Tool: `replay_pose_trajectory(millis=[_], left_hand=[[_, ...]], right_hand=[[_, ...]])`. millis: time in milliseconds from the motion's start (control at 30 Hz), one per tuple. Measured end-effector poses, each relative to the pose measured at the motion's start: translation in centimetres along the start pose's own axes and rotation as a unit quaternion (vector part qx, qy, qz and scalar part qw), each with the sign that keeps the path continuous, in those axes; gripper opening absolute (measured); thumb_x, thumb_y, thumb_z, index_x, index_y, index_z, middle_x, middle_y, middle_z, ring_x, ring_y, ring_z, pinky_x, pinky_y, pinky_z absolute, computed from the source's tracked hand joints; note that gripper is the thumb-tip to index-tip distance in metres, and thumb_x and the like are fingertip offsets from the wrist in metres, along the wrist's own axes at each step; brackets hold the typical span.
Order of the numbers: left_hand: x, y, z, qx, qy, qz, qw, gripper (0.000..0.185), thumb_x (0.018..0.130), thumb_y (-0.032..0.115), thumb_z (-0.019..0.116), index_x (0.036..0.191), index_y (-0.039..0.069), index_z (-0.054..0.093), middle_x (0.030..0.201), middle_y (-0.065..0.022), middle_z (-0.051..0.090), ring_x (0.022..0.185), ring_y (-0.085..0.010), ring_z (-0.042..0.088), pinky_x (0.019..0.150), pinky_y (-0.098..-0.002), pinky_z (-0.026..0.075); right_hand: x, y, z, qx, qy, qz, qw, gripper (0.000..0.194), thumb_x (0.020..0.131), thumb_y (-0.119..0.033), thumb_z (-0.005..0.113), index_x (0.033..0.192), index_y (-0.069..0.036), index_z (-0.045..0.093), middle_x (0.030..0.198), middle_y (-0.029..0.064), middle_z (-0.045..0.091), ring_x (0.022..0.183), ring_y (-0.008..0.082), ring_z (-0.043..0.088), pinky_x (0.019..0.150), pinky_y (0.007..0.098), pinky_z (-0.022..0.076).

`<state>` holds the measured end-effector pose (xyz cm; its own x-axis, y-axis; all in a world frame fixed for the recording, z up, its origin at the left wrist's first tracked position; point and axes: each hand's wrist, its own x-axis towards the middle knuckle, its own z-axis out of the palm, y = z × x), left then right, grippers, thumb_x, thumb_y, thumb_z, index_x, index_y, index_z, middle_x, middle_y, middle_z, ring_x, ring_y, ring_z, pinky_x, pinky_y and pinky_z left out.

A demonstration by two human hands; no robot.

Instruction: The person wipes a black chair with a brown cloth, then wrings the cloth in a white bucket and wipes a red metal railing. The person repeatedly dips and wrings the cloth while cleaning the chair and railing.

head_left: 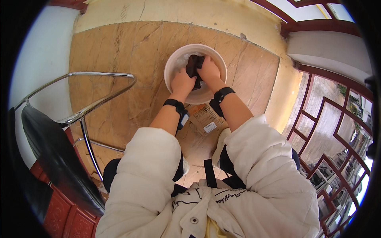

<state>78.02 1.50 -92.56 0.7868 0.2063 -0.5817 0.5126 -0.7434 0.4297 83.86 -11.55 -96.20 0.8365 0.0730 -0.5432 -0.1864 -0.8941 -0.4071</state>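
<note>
Both of my hands are inside a round pale plastic basin [170,64] that holds some water with suds. Between them is a dark, wet-looking cloth [193,67], bunched lengthwise. My left hand [182,81] grips its near left side, the thumb lying against the fabric. On the far right side, my right hand [209,70] clasps the same cloth, its fingers curled. The cloth's exact kind cannot be made out. Black bands with small devices circle both wrists.
A cardboard box [204,117] bearing labels sits just below the basin, between my feet. To the left stands a chrome-framed chair [86,110] with black padding. On the right runs a dark red lattice railing [324,99]. Tan tiles [143,59] cover the floor.
</note>
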Motion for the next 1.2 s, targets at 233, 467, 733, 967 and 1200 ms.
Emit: replay_pose_trajectory(millis=[233,467,733,967,1200], left_hand=[[0.3,1.3,-1.6,-0.685,-0.083,-0.258,0.676,0.05,0.1,0.051,0.045,0.125,0.01,0.057,0.114,-0.0099,0.065,0.103,-0.0281,0.063,0.087,-0.0441,0.054],[-1.1,1.6,-2.6,-0.732,-0.148,-0.233,0.623,0.042,0.097,0.047,0.046,0.106,0.01,0.063,0.1,-0.0105,0.066,0.084,-0.0253,0.065,0.072,-0.0367,0.054],[-1.2,2.1,-0.4,-0.691,-0.1,-0.166,0.696,0.031,0.101,0.026,0.047,0.117,0.002,0.058,0.104,-0.0115,0.065,0.091,-0.0236,0.064,0.078,-0.0347,0.052],[-0.3,0.3,-0.4,-0.464,0.064,-0.177,0.866,0.051,0.096,0.023,0.056,0.14,0.003,0.04,0.132,-0.0171,0.054,0.118,-0.0317,0.054,0.099,-0.041,0.043],[-1.9,0.7,-0.8,-0.534,-0.045,-0.261,0.803,0.086,0.092,0.026,0.064,0.158,0.025,0.007,0.161,-0.0127,0.013,0.142,-0.0386,0.027,0.102,-0.0606,0.039]], right_hand=[[-6.1,-1.8,-5.5,0.494,-0.04,0.008,0.869,0.045,0.08,-0.027,0.077,0.109,0.006,0.066,0.093,0.0165,0.071,0.085,0.0193,0.068,0.075,0.0331,0.0542],[-10.4,-7.4,-6.7,0.223,0.02,-0.086,0.971,0.034,0.082,-0.03,0.068,0.099,-0.001,0.067,0.093,0.0259,0.067,0.087,0.0442,0.064,0.077,0.0476,0.0524],[-3.2,-4.9,-3.5,0.135,0.099,-0.008,0.986,0.038,0.08,-0.034,0.067,0.098,0.0,0.066,0.09,0.0244,0.069,0.088,0.0424,0.066,0.08,0.0482,0.0534],[-2.0,-2.1,-1.4,-0.027,0.127,-0.046,0.99,0.051,0.084,-0.037,0.07,0.119,-0.005,0.053,0.132,0.0208,0.05,0.118,0.0411,0.053,0.086,0.0502,0.0523],[-5.4,-1.8,1.8,0.007,0.104,0.005,0.995,0.075,0.081,-0.028,0.074,0.144,-0.012,0.035,0.141,0.0242,0.041,0.117,0.0433,0.052,0.094,0.0501,0.0483]])
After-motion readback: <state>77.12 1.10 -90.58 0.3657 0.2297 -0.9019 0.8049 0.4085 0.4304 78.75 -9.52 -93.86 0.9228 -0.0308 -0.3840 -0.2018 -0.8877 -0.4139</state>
